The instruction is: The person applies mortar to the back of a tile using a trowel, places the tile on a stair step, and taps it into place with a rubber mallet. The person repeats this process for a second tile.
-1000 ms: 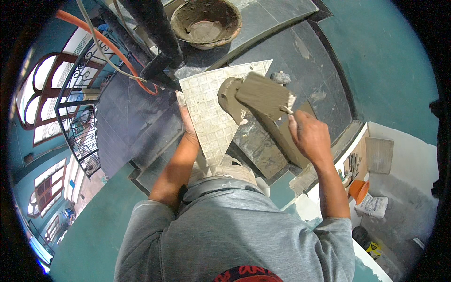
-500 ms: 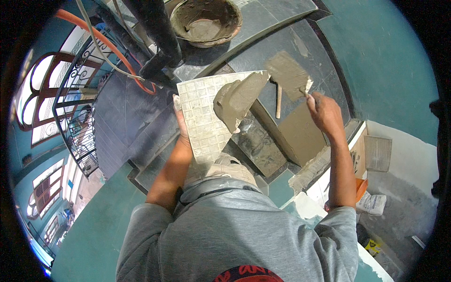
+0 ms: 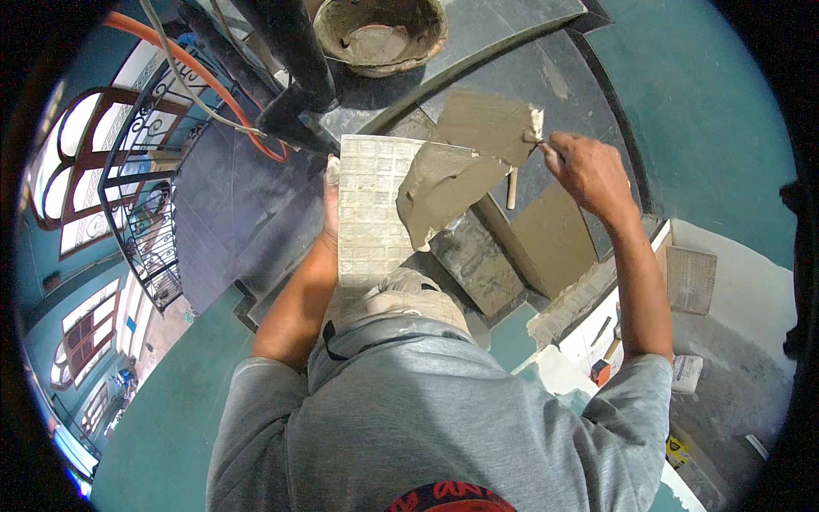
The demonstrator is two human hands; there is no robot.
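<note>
My left hand (image 3: 331,203) grips the left edge of a tile (image 3: 367,209), its pale, grid-ribbed back facing up. Grey mortar (image 3: 439,188) covers the tile's right part, thick and smooth, hanging at its lower right edge. In my right hand (image 3: 590,175), fingers are wrapped round the handle of a trowel (image 3: 490,124). The trowel's flat blade is coated with mortar and overlaps the tile's upper right edge in view; whether it touches the mortar there I cannot tell. Just below the blade, a wooden-handled tool (image 3: 512,188) is partly hidden.
A mortar-stained basin (image 3: 381,43) stands on the upper step beside a black post (image 3: 286,51). Mortar lies spread on a step (image 3: 559,243). An orange hose (image 3: 196,72) hangs at left by an iron railing (image 3: 141,213). Another ribbed tile (image 3: 691,280) is at right, above a white bag (image 3: 687,373).
My right hand has swung the trowel leftward, its blade now overlapping the tile's upper edge. The tile has turned slightly and shifted a little right, the mortar still on it.
</note>
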